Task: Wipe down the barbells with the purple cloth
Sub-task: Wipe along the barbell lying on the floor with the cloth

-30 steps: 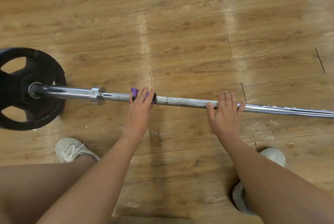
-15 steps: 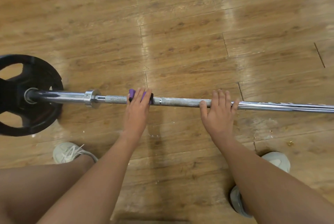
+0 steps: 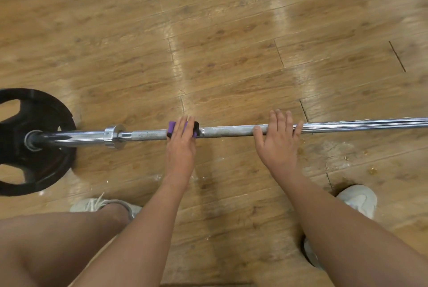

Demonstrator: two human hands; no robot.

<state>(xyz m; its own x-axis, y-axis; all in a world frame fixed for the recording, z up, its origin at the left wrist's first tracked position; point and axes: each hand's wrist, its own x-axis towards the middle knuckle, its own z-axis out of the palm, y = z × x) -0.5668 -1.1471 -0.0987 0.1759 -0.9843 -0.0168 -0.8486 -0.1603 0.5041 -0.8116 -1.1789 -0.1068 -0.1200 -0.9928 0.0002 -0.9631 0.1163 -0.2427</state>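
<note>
Left hand (image 3: pixel 181 145) laid over purple cloth (image 3: pixel 171 128), fingers curled over it, pressing cloth around barbell (image 3: pixel 231 131) shaft. Right hand (image 3: pixel 279 141) further right on same shaft, fingers draped over bar, thumb on near side; loose hold, nothing else in it. Barbell lies left to right across wooden floor (image 3: pixel 220 31). Chrome collar (image 3: pixel 114 136) left of cloth; black weight plate (image 3: pixel 30 141) at far left end. White shoes (image 3: pixel 357 201) near side. Crumbs on floor right of right hand.
</note>
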